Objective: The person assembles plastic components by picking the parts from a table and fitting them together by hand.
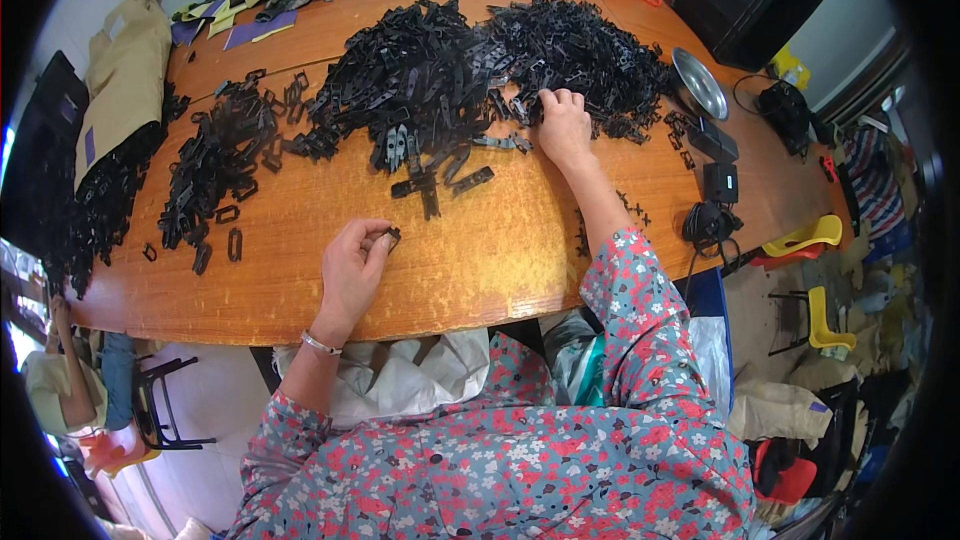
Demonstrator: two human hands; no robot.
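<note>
My left hand (352,265) is closed in a pinch over the front of the wooden table (480,270), with a small black plastic part (393,235) between thumb and fingers. Farther off, my right hand (566,127) reaches to the near edge of a heap of small black plastic parts (575,55). Its fingers curl down there, and their tips are hidden, so what they grip does not show. Left of that heap lies a pile of longer black plastic pieces (405,70). Several long black pieces (440,180) lie loose between my hands.
More black frame-shaped parts (215,160) are spread at the left, beside a brown sack (125,70). To the right are a metal dish (699,83), a black power adapter (719,182) and coiled cable (710,225). A black crate (745,0) stands at the back right. Another person (65,380) is at the far left.
</note>
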